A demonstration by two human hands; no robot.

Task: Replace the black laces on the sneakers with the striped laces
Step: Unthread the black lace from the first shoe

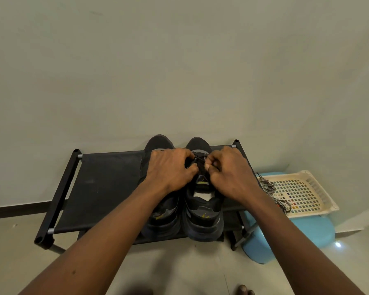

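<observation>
A black fabric-topped shoe rack with a black tube frame (102, 188) is standing against the pale wall (179, 71), its back edge meeting the wall and its front edge facing the person. Two black sneakers with yellow marks are sitting side by side on the right half of the rack, toes reaching the wall and heels overhanging the front edge: the left sneaker (158, 143) and the right sneaker (202, 218). The left half of the rack's top is lying bare.

Both hands are working over the right sneaker's tongue. The left hand (168, 169) is curling its fingers onto the black laces (198, 162), and the right hand (228, 173) is pinching the same laces between thumb and fingers. The left forearm is crossing over the left sneaker and hiding much of it.

Just beside the rack's right end, a light blue plastic stool (313, 228) is carrying a cream perforated plastic basket (303, 188). The black-and-white striped laces (268, 186) are lying bunched at the basket's edge nearest the rack, partly behind the right forearm. In front of the rack the pale tiled floor (190, 267) is lying open, with the person's toes (243, 290) showing at the bottom.
</observation>
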